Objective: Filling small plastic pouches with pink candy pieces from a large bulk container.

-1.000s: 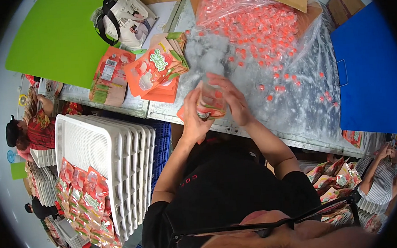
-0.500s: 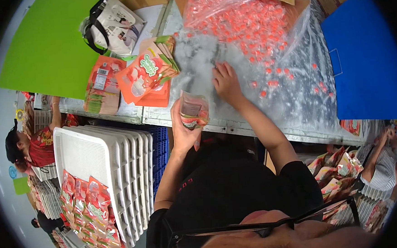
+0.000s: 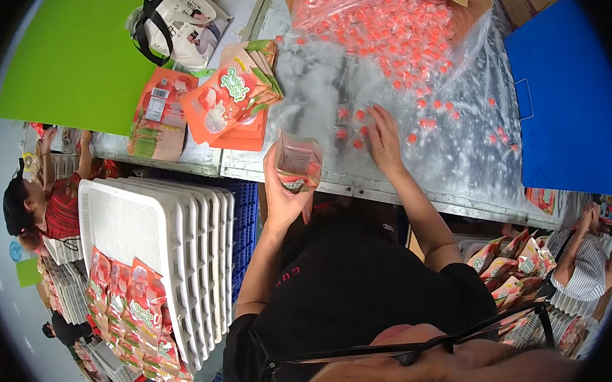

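Note:
My left hand (image 3: 283,196) is wrapped round an upright pouch (image 3: 299,165), red and green with a clear upper part; its mouth gapes, and red pieces show inside. To the right, my right hand (image 3: 385,143) lies low over the metal table (image 3: 299,86), fingers stretched and a little apart, nothing gripped. Just left of its fingertips are several small red wrapped candies (image 3: 343,133). More loose candies (image 3: 428,123) lie to its right. Beyond it a large heap of the same candies (image 3: 387,32) spills from a clear plastic liner in a cardboard box (image 3: 474,23).
Flat printed pouches (image 3: 223,101) are stacked at the left, by a tote bag (image 3: 180,27) and a green board (image 3: 74,65). A blue panel (image 3: 563,98) stands at right. White trays (image 3: 129,216) with filled pouches (image 3: 127,300) rise beside my left arm. Co-workers (image 3: 58,213) are at both sides.
My right hand has moved to the right across the table. Several candies now lie separately left of it, where the surface was bare. My left hand still holds the pouch.

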Demonstrator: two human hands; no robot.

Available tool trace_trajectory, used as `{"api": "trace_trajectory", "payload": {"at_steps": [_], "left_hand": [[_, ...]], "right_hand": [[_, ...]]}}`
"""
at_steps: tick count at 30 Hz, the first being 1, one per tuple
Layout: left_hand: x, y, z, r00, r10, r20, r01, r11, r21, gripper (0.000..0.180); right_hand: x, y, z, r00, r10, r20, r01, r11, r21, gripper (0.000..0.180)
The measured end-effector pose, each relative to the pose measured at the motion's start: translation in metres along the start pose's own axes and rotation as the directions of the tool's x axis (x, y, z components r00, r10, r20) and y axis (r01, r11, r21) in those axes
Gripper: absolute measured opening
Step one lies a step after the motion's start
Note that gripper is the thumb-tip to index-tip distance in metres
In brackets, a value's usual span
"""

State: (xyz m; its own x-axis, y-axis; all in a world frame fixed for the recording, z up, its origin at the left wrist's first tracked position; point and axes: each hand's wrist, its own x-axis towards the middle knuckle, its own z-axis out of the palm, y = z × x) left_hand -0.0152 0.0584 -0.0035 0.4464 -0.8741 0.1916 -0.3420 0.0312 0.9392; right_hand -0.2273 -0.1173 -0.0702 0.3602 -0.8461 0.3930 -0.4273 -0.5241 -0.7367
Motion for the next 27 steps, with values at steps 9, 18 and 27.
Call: {"api": "trace_trajectory", "payload": {"at_steps": [9, 18, 27], "left_hand": [[-0.003, 0.008, -0.005, 1.000, 0.001, -0.008, -0.002, 0.998, -0.067, 0.094], [0.002, -0.001, -0.001, 0.996, 0.077, 0.036, -0.076, 0.996, -0.038, 0.097], [0.008, 0.003, 0.007, 0.989, 0.127, 0.079, -0.125, 0.992, -0.032, 0.105]], "right_hand": [[0.033, 0.023, -0.011, 0.972, 0.213, 0.095, -0.231, 0.823, 0.520, 0.053], [0.029, -0.017, 0.022, 0.864, -0.275, 0.421, 0.420, 0.855, -0.304, 0.061], [0.021, 0.008, 0.036, 0.977, -0.146, 0.158, 0.143, 0.989, 0.029, 0.020]]}}
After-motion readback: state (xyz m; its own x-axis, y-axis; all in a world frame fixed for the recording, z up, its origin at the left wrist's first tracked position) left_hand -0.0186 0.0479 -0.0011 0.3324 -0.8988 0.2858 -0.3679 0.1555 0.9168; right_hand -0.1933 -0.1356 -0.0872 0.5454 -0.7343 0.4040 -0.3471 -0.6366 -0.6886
